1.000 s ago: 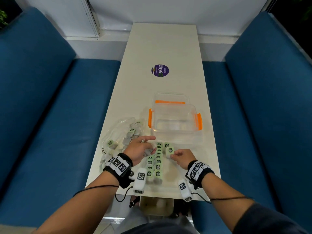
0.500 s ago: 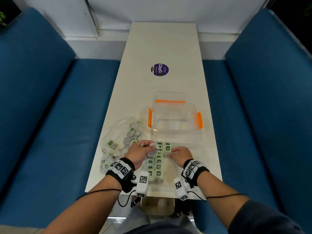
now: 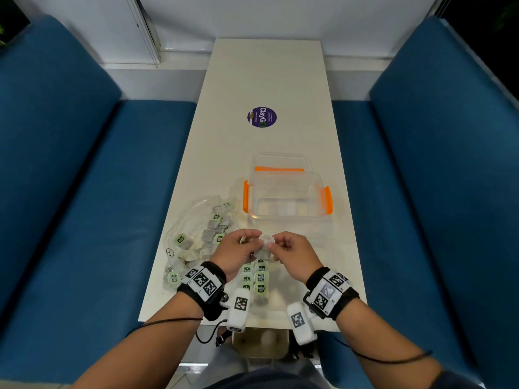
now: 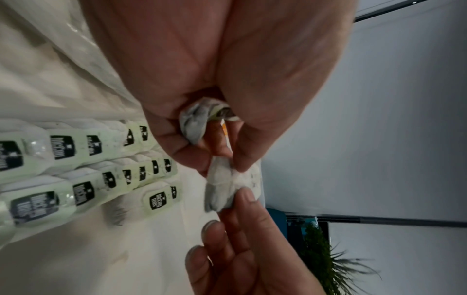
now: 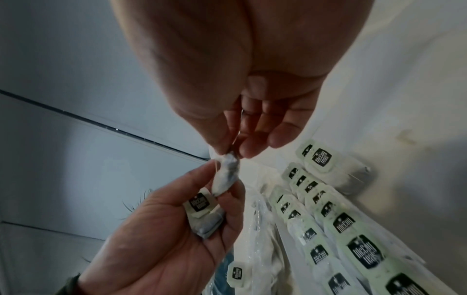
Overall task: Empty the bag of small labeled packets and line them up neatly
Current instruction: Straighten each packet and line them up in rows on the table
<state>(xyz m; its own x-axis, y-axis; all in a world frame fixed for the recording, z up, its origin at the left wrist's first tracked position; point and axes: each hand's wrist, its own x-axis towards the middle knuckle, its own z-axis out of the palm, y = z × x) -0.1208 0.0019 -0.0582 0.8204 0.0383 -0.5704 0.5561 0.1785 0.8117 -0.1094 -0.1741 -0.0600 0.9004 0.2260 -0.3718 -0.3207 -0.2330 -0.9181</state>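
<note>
Head view: I have two rows of packets (image 3: 257,279) lined up on the counter (image 3: 269,80), just nearer than the clear box (image 3: 286,197). My left hand (image 3: 234,255) and right hand (image 3: 292,255) pinch one packet (image 3: 265,240) between them (my left palms a spare); the bag (image 3: 196,234), left of the box, looks far from empty.

White table (image 3: 264,80) between blue benches (image 3: 84,192); white wall (image 3: 280,12) behind.
</note>
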